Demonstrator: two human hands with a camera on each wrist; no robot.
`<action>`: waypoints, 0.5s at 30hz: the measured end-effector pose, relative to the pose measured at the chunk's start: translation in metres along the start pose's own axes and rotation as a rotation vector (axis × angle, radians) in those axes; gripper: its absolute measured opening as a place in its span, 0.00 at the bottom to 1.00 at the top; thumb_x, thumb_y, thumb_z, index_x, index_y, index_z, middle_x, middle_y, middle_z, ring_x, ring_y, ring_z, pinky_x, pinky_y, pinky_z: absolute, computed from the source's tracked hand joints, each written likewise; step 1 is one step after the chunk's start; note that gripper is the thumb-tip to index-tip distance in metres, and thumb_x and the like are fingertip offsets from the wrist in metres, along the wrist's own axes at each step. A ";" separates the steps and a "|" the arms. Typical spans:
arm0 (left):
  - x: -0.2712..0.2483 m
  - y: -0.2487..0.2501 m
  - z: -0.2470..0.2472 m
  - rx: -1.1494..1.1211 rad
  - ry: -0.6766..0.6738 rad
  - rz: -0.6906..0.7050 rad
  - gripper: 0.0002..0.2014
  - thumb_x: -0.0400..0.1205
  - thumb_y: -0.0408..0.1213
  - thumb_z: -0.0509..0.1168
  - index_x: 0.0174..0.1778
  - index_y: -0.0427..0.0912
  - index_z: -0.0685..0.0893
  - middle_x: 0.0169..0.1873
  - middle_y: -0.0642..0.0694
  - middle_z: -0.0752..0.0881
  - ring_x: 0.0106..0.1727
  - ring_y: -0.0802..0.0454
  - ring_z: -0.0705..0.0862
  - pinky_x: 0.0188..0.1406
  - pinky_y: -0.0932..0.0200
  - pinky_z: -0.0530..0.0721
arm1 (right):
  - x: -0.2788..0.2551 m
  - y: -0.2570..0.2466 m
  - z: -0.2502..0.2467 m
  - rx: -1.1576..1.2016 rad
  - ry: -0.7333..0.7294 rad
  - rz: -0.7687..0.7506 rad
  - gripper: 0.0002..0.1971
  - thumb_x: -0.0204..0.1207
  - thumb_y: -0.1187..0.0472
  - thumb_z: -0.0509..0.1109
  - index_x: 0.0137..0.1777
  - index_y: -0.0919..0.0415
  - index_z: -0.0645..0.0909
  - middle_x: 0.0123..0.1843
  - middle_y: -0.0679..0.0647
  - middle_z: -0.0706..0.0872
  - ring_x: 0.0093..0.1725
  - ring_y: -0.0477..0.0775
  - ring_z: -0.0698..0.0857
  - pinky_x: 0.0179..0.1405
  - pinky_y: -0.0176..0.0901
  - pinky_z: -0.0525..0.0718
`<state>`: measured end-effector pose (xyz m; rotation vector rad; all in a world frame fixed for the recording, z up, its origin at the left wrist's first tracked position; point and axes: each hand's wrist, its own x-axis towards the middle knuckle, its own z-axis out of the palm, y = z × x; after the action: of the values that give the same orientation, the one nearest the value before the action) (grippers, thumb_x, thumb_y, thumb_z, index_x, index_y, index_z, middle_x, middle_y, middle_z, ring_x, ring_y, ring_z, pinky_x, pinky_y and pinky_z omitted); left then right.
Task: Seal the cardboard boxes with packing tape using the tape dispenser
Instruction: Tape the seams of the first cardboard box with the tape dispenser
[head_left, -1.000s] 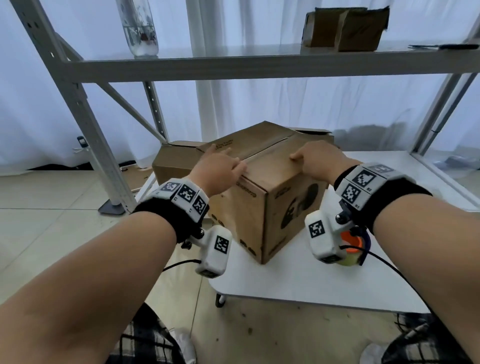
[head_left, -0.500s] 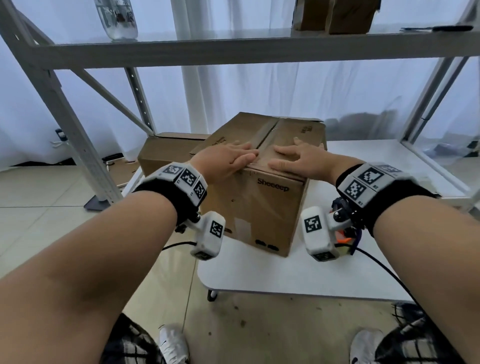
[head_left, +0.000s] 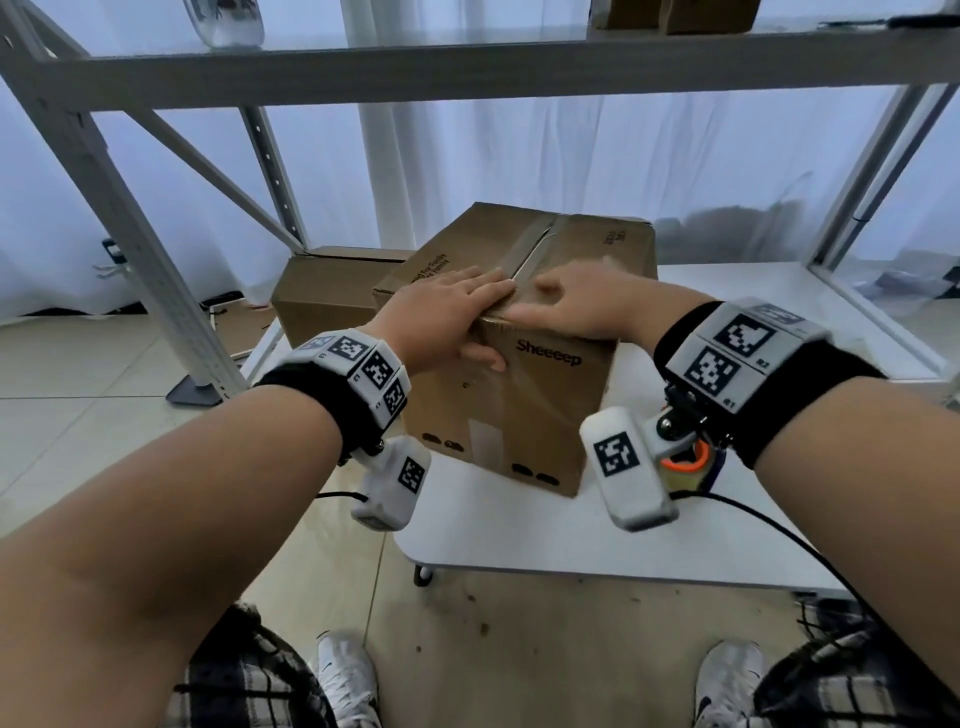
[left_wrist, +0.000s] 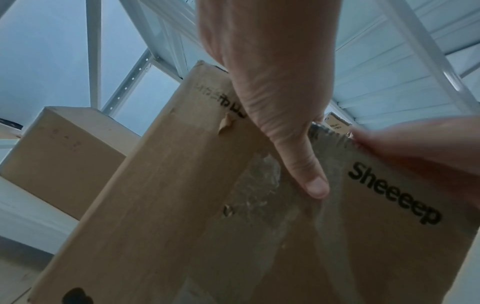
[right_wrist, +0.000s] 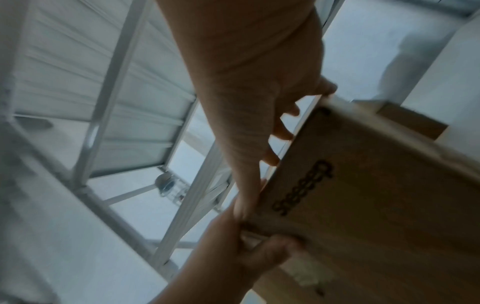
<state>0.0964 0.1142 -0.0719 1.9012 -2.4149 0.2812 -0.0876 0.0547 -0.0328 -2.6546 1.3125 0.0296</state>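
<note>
Cardboard box (head_left: 524, 395), brown and printed with the word "Sheeeep" on its near face, stands on a white worktop (head_left: 571, 540) under a grey metal shelf frame (head_left: 130, 218). Both hands press down on the near edge of its top, either side of the centre seam where the two flaps meet. Left hand (head_left: 447, 317) lies flat on the left flap with its fingers (head_left: 483, 291) straight and together, while its thumb (left_wrist: 309, 176) points down the front face, resting on a strip of clear tape (left_wrist: 259, 185) there. Right hand (head_left: 587, 306) rests on the right flap with fingers (right_wrist: 278, 131) spread and nearly straight, holding nothing (this hand is blurred in the head view). Fingertips of the two hands nearly meet at the seam. Second cardboard box (head_left: 327, 291), closed, sits just behind and to the left of the first. An orange and yellow tape dispenser (head_left: 685, 467) shows partly on the worktop below the right wrist, beside the box; most of it is hidden by the wrist camera.
</note>
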 end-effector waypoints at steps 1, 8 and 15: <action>0.001 0.001 -0.001 0.008 -0.007 -0.009 0.46 0.73 0.65 0.64 0.83 0.48 0.55 0.83 0.49 0.58 0.83 0.49 0.57 0.79 0.56 0.55 | -0.002 -0.006 0.001 -0.056 -0.109 0.004 0.48 0.68 0.26 0.63 0.83 0.51 0.57 0.83 0.60 0.60 0.82 0.64 0.56 0.79 0.67 0.54; 0.005 0.014 0.002 0.044 0.019 -0.057 0.47 0.71 0.56 0.73 0.82 0.46 0.58 0.82 0.46 0.59 0.83 0.48 0.58 0.80 0.52 0.58 | 0.005 0.020 0.014 -0.121 -0.072 -0.090 0.53 0.68 0.42 0.77 0.83 0.38 0.41 0.86 0.50 0.46 0.85 0.58 0.45 0.78 0.73 0.52; 0.028 0.035 -0.001 0.004 0.124 -0.003 0.27 0.87 0.51 0.54 0.81 0.46 0.63 0.80 0.49 0.65 0.80 0.51 0.64 0.74 0.53 0.66 | 0.004 0.073 0.033 0.091 0.229 -0.072 0.39 0.72 0.50 0.76 0.81 0.36 0.60 0.85 0.54 0.56 0.83 0.58 0.53 0.80 0.61 0.58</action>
<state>0.0553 0.0953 -0.0699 1.8303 -2.3332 0.3921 -0.1407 0.0144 -0.0770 -2.6878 1.2458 -0.3449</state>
